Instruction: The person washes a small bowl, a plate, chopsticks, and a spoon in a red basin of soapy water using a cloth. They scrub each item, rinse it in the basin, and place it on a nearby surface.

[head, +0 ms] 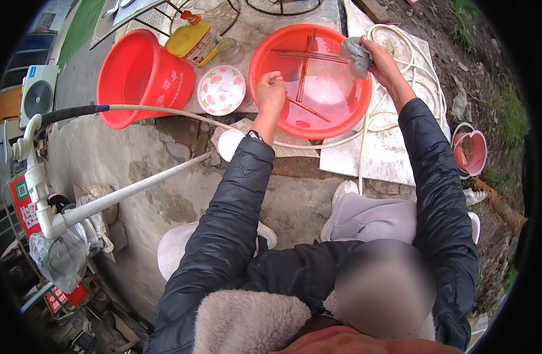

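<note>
A red plastic basin [255, 51] holds water, a white round shape under the surface and several reddish-brown chopsticks [304, 71], some crossed. Over its left rim is my left hand [271, 93], fingers curled. One chopstick [313, 110] slants from beside this hand into the basin; whether the fingers grip it is unclear. My right hand [381, 59] pinches a wet grey cloth [357, 55] at the basin's right rim. Left of the basin sits a white bowl [221, 90] with a pink pattern, near a glass jar [230, 51] and a yellow bottle [189, 40] with a red cap.
A large red bucket [176, 82] leans at the left. A pale hose [297, 145] passes before the basin and lies coiled [412, 66] at right. A small white dish [230, 145], a white pipe [134, 190], a metal rack [140, 22] and a pink pail [476, 152] surround the work area.
</note>
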A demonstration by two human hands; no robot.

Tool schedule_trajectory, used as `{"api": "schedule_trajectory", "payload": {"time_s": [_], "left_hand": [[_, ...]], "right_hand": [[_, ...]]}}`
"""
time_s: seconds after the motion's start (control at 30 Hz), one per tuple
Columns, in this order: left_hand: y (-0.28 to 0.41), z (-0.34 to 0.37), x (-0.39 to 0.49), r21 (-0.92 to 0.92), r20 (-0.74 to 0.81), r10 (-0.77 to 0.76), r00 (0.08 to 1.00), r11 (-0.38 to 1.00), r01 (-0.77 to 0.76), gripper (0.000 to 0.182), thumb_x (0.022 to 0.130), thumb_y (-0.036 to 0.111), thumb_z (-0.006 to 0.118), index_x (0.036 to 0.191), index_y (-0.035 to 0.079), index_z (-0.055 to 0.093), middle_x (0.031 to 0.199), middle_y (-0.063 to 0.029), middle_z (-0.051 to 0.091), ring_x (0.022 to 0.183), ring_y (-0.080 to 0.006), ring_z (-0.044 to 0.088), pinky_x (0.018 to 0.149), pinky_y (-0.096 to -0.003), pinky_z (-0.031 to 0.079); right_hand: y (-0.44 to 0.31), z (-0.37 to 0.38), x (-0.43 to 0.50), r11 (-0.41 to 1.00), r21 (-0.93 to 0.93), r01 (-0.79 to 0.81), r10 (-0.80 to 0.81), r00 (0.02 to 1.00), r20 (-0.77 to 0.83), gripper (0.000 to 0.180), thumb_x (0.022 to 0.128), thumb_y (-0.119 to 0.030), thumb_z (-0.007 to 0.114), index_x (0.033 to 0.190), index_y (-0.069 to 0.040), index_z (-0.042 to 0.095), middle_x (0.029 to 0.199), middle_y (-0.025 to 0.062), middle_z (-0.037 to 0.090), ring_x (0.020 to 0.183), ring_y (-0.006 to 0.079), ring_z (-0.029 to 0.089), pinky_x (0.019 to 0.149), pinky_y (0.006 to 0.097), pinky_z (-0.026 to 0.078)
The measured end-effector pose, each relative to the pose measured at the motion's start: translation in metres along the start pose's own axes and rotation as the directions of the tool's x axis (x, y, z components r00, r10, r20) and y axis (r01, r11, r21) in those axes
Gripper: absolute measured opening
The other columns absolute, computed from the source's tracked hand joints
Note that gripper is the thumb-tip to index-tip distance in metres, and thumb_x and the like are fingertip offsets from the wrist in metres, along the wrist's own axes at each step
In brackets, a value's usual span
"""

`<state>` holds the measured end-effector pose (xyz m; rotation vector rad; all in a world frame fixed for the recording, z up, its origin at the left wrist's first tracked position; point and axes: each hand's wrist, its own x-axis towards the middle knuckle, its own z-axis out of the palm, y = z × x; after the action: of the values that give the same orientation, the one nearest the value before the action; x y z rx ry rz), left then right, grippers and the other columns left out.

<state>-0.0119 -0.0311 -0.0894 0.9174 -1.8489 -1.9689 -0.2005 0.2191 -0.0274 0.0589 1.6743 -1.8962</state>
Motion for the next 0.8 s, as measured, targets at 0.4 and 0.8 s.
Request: {"api": "schedule_trajectory", "payload": {"time_s": [0.4, 0.8], "left_hand": [[-0.069, 0.105, 0.009, -0.393, 0.287, -0.720, 0.632, 0.513, 0.763, 0.043, 0.095, 0.016, 0.051, 0.136, 0.006, 0.044, 0.128, -0.0158, 0.057, 0.117, -0.0376, 0.053, 0.099, -0.0617, 0.039], [-0.034, 0.118, 0.015, -0.213, 0.296, -0.617, 0.729, 0.702, 0.680, 0.044, 0.091, 0.002, 0.039, 0.135, 0.006, 0.045, 0.122, -0.0137, 0.062, 0.112, -0.0325, 0.063, 0.087, -0.0569, 0.057]], "right_hand": [[0.001, -0.015, -0.023, 0.947, 0.318, -0.046, 0.087, 0.989, -0.117, 0.022, 0.100, -0.025, 0.059, 0.112, -0.007, 0.065, 0.111, 0.0056, 0.068, 0.102, 0.0174, 0.065, 0.090, 0.0384, 0.054], [0.005, -0.033, -0.049, 0.939, 0.339, -0.061, 0.149, 0.960, -0.238, 0.024, 0.100, -0.024, 0.060, 0.115, -0.006, 0.064, 0.114, 0.0076, 0.067, 0.105, 0.0183, 0.065, 0.092, 0.0368, 0.054]]}}
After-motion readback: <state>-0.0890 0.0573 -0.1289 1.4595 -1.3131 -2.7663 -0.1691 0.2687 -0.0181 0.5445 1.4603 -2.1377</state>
